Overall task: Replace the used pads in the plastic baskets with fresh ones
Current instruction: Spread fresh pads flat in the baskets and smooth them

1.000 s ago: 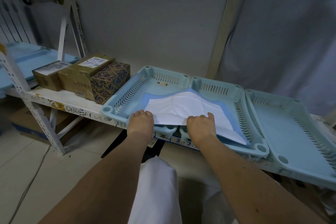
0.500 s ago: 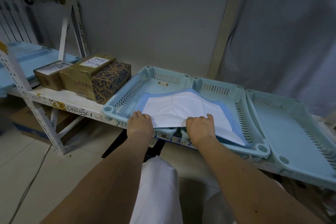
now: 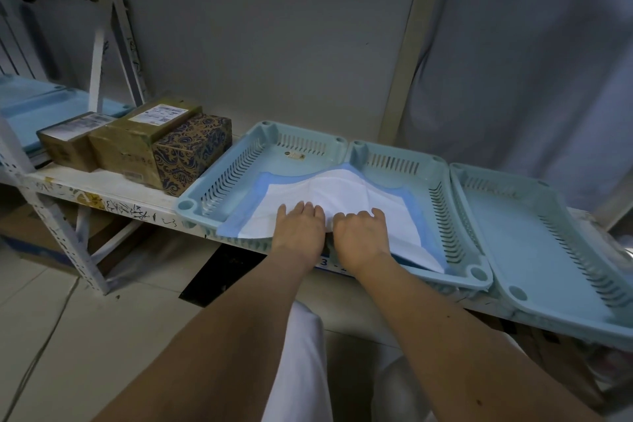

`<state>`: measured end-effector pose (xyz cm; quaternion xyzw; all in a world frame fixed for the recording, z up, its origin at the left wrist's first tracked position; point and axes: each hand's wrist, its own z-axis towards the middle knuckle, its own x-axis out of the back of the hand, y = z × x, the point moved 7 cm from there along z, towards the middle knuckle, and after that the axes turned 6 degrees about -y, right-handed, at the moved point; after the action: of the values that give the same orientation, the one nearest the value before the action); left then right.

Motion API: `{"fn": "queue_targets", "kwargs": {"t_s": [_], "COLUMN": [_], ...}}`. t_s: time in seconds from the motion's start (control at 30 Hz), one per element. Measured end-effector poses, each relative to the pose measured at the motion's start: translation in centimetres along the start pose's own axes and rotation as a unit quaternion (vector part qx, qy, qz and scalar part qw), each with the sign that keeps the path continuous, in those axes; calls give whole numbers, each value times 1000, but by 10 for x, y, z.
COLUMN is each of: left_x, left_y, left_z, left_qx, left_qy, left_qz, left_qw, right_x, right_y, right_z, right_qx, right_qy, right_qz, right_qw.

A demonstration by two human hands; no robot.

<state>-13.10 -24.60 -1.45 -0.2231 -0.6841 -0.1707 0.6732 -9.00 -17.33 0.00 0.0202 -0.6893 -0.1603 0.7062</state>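
Note:
A white pad with a blue border (image 3: 342, 195) lies spread across two pale blue plastic baskets, the left basket (image 3: 219, 181) and the middle basket (image 3: 448, 233), humped over the rims where they meet. My left hand (image 3: 299, 229) and my right hand (image 3: 359, 233) rest side by side on the pad's near edge, fingers curled down on it. Whether they grip it or only press it is unclear. The pad's left corner hangs over the left basket's front rim. A third basket (image 3: 534, 240) on the right holds nothing visible.
All three baskets sit on a white metal shelf (image 3: 102, 199). Three cardboard boxes (image 3: 137, 147) stand left of the baskets. More pale blue baskets (image 3: 34, 106) lie on the rack at far left. A grey curtain (image 3: 513, 62) hangs behind the right side. Tiled floor lies below.
My hands have come closer together at the pad's near edge. The pad has slid leftward, its left corner now over the left basket's front rim.

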Motion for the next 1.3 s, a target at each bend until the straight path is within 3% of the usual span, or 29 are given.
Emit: {"fn": "queue_targets", "kwargs": {"t_s": [0.37, 0.83, 1.3], "left_x": [-9, -9, -12], "left_y": [1, -6, -5], "left_z": [9, 7, 4], "left_qx": [-20, -17, -1], "left_qy": [8, 10, -8], "left_qz": [47, 63, 48], "left_qw": [999, 998, 999], "right_x": [-6, -26, -32], "right_y": [-4, 48, 117], "right_z": [3, -5, -25], "right_qx": [28, -34, -118], "right_qy": [-7, -63, -62], "right_qz": [-24, -68, -113], "right_qw": [999, 995, 985]}}
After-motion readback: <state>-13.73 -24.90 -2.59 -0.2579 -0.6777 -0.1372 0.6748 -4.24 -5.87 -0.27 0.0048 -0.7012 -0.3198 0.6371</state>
